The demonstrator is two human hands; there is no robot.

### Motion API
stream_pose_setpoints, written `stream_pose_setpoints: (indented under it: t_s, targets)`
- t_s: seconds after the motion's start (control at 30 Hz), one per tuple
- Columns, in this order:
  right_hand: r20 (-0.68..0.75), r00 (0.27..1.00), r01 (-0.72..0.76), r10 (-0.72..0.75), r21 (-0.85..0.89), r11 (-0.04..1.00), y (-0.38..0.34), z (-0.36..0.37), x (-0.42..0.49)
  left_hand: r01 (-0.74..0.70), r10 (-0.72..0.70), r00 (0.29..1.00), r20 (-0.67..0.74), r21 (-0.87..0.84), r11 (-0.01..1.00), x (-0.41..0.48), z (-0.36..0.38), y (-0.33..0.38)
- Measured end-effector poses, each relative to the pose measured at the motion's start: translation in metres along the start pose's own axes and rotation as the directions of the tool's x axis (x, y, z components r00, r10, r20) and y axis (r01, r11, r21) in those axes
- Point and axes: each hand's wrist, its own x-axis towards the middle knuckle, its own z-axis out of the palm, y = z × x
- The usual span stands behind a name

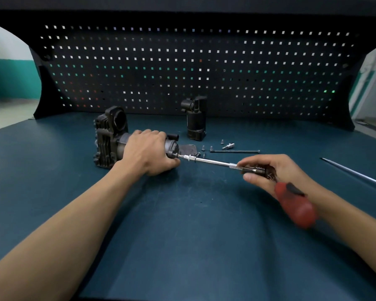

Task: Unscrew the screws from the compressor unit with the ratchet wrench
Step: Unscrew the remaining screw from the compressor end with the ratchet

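Compressor unit point(109, 140), a dark grey ribbed cast-metal block with a cylindrical motor body, lies on its side on the dark teal table point(182, 235), left of centre towards the far side. The left hand point(149, 152) is clasped over the cylinder and hides most of it. The ratchet wrench point(213, 162), a silver shaft with a red handle, meets the unit's right end just beside the left thumb; the exact contact is too small to make out. The right hand point(269, 170) has its fingers curled round the shaft's knurled end, covering the wrench head. The red handle near the wrist is blurred.

Just right of the unit lies a flat dark plate point(188, 148), partly hidden. Near it are small loose screws point(211, 147), a silver fitting point(228, 146) and a long thin bolt point(234, 151). A black cylindrical part point(196, 120) stands upright farther back, before the black pegboard point(182, 61). A slim metal rod point(354, 173) is cut off at the right edge.
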Motion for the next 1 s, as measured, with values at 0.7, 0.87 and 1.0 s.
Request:
stream_pose_setpoints:
  t_s: [0.7, 0.87, 1.0]
  targets:
    - [0.533, 0.615, -0.712, 0.581, 0.693, 0.117, -0.024, 0.001, 0.006, -0.061, 0.059, 0.997, -0.051, -0.045, 0.997, 0.000, 0.001, -0.007]
    - [0.535, 0.623, -0.720, 0.571, 0.678, 0.149, -0.025, 0.003, 0.003, -0.083, 0.080, 0.996, -0.044, -0.077, 0.994, -0.004, -0.001, -0.008]
    - [0.385, 0.765, -0.640, 0.516, 0.541, 0.546, -0.025, 0.005, 0.001, -0.081, 0.081, 0.997, 0.001, -0.079, 0.994, -0.003, -0.003, -0.009]
